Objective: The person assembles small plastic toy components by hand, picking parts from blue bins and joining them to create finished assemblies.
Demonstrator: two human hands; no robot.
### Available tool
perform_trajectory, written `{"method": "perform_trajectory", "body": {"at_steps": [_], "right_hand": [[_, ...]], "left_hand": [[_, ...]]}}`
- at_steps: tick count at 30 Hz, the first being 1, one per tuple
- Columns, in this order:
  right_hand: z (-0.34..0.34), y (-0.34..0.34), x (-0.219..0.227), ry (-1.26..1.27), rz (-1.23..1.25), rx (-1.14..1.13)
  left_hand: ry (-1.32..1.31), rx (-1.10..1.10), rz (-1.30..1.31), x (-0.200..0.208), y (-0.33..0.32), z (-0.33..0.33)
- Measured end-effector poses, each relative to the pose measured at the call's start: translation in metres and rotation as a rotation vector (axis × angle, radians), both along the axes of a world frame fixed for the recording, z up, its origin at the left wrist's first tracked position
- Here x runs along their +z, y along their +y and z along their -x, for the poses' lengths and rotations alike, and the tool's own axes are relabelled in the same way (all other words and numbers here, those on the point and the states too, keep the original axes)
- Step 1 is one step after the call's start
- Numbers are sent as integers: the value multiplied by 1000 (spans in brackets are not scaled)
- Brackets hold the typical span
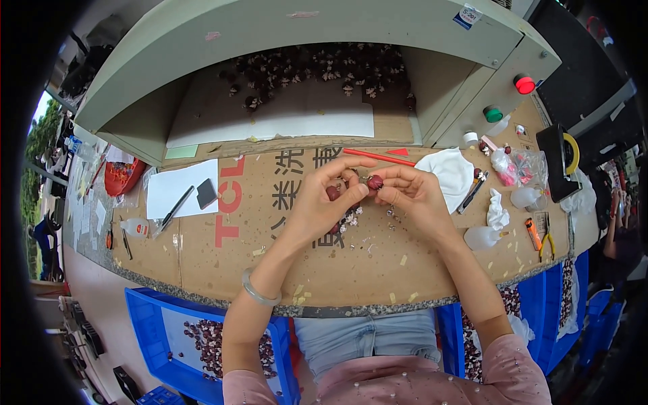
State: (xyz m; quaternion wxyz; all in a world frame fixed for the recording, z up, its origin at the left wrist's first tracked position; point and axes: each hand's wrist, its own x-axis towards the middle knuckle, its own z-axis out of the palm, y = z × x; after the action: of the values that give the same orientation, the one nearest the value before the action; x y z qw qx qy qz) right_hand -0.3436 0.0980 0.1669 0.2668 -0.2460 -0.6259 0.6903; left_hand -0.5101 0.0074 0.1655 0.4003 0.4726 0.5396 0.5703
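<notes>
Above the middle of the cardboard-covered bench, my two hands meet around a small dark-red round piece (375, 182). My right hand (413, 196) pinches it between thumb and fingertips. My left hand (329, 196) has its fingers curled and its thumb tip touching the same piece from the left. Another dark-red ball (333, 193) shows against the left palm; whether it is gripped there, I cannot tell. Beneath the hands lie more such pieces with pale pink-white bits (349, 219), partly hidden by my left hand.
A grey cabinet (283, 20) opens at the back, with many dark-red pieces (317, 71) inside. White paper (182, 182) and a pen (177, 206) lie left. A white cloth (447, 177), squeeze bottle (480, 237) and pliers (547, 247) lie right. Blue bins (152, 331) stand below the bench edge.
</notes>
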Motion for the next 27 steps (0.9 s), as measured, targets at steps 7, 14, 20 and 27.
{"method": "perform_trajectory", "body": {"at_steps": [7,14,20,27], "right_hand": [[-2,0,-2,-6,237,80],[-2,12,-10,-121,-80,-41],[30,11,-13,-177,-983,-16],[29,13,-29,-270,-1049,13]], "left_hand": [[36,-81,50,1,1,0],[-211,-62,101,9,-2,2],[-531,-198,65,-1,-1,29],[-825,-206,122,0,-5,30]]}}
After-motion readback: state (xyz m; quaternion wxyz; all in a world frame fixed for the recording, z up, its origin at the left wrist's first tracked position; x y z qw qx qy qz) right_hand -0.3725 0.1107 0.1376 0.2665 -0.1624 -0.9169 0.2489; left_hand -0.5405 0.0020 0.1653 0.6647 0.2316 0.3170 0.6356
